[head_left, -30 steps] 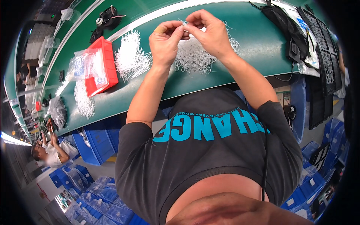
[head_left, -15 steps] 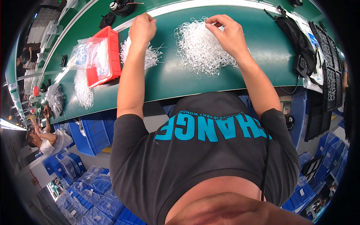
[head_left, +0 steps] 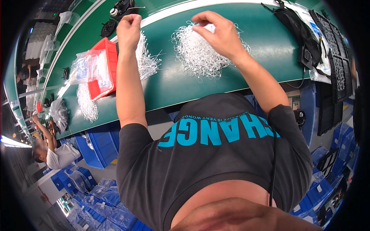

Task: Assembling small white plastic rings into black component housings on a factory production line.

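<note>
My left hand (head_left: 128,34) is raised over the far left part of the green table, beside the upper end of a pile of straight white cable ties (head_left: 147,63). Its thumb and fingers are pressed together; what they hold, if anything, is too small to make out. To the right lies a larger heap of white cable ties closed into loops (head_left: 198,57). Over this heap's far right part is my right hand (head_left: 223,36), its thumb and index finger apart and nothing visible between them.
A red bin (head_left: 112,63) with clear plastic bags stands left of the straight ties. Another white pile (head_left: 87,102) lies beside it. Black round parts (head_left: 108,28) sit at the back. At right are a black bag (head_left: 298,36) and black trays (head_left: 337,57). A person (head_left: 58,154) works far left.
My left hand has moved left, away from above the straight ties. The thumb and fingers of my right hand have spread wider over the looped heap. The view has shifted slightly.
</note>
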`<state>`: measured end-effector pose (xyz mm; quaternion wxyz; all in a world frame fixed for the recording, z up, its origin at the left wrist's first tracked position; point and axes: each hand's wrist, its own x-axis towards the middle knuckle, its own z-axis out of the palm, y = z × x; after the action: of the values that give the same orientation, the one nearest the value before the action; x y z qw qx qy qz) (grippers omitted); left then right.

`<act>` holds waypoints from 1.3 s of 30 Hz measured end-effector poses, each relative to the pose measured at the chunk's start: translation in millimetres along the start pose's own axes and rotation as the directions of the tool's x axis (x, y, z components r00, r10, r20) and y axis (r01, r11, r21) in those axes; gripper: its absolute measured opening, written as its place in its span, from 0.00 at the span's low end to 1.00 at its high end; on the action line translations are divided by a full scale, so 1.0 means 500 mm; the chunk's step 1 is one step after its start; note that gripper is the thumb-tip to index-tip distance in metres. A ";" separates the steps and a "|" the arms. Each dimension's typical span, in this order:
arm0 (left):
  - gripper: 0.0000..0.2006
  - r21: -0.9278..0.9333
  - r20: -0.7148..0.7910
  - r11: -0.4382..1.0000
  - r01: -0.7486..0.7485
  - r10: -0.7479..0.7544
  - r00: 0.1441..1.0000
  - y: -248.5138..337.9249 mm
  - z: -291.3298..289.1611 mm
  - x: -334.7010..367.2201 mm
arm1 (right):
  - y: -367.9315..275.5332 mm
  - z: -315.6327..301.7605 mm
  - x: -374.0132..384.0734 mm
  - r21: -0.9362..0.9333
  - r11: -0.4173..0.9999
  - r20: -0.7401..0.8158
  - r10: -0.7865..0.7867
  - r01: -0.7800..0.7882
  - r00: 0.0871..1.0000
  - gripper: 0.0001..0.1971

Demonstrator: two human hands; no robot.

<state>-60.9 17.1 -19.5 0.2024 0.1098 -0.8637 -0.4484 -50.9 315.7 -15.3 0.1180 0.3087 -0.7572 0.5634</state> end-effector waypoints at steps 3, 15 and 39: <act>0.08 -0.638 0.188 0.763 0.103 0.025 0.982 0.095 -0.002 -0.061 | -0.038 0.034 0.000 0.079 0.997 0.012 -0.014 0.013 1.000 0.13; 0.05 -0.839 0.316 0.490 0.237 0.083 0.945 0.144 0.107 -0.197 | -0.050 0.046 -0.010 0.297 0.952 -0.144 0.124 -0.077 0.982 0.10; 0.07 -0.855 0.179 0.502 0.132 0.045 0.983 0.147 0.133 -0.207 | -0.043 0.029 -0.016 0.158 0.983 -0.090 0.108 -0.093 0.990 0.03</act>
<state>1.3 146.3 -19.6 0.1409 -0.0245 -0.5364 -0.8317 -29.6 301.2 -7.7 0.1023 0.2502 -0.7194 0.6398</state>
